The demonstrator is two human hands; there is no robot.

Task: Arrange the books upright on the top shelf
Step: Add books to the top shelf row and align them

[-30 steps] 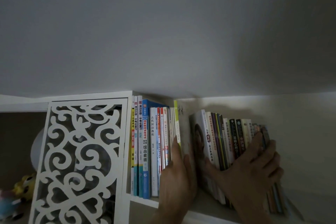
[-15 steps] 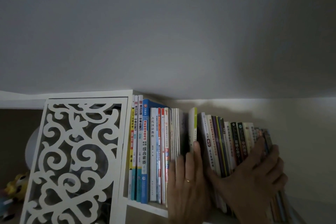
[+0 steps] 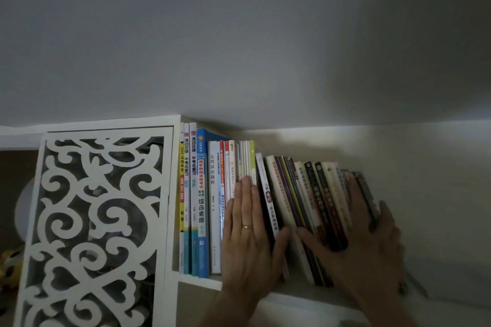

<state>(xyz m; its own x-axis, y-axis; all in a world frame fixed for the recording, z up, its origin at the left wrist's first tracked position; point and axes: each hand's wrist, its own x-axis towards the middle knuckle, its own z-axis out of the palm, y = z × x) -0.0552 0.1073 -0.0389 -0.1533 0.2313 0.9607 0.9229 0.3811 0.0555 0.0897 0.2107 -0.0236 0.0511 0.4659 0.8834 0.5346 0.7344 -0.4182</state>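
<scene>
A row of books stands on the white top shelf (image 3: 202, 282). The left group of books (image 3: 202, 194) is upright against the shelf's side wall. The right group of books (image 3: 310, 194) leans left. My left hand (image 3: 247, 233) lies flat, fingers straight, pressing on the spines of the thin books in the middle; it wears a gold ring. My right hand (image 3: 366, 247) spreads across the leaning right group, thumb at its left side and fingers wrapped round its right end.
A white carved lattice panel (image 3: 98, 220) closes the compartment on the left. A yellow toy (image 3: 10, 260) sits behind it at the lower left. The wall (image 3: 425, 194) runs behind and to the right of the books.
The gap in the middle of the row has closed. The loose thin book has gone in among the upright ones, and my left hand has turned flat against the spines. The right group stands closer.
</scene>
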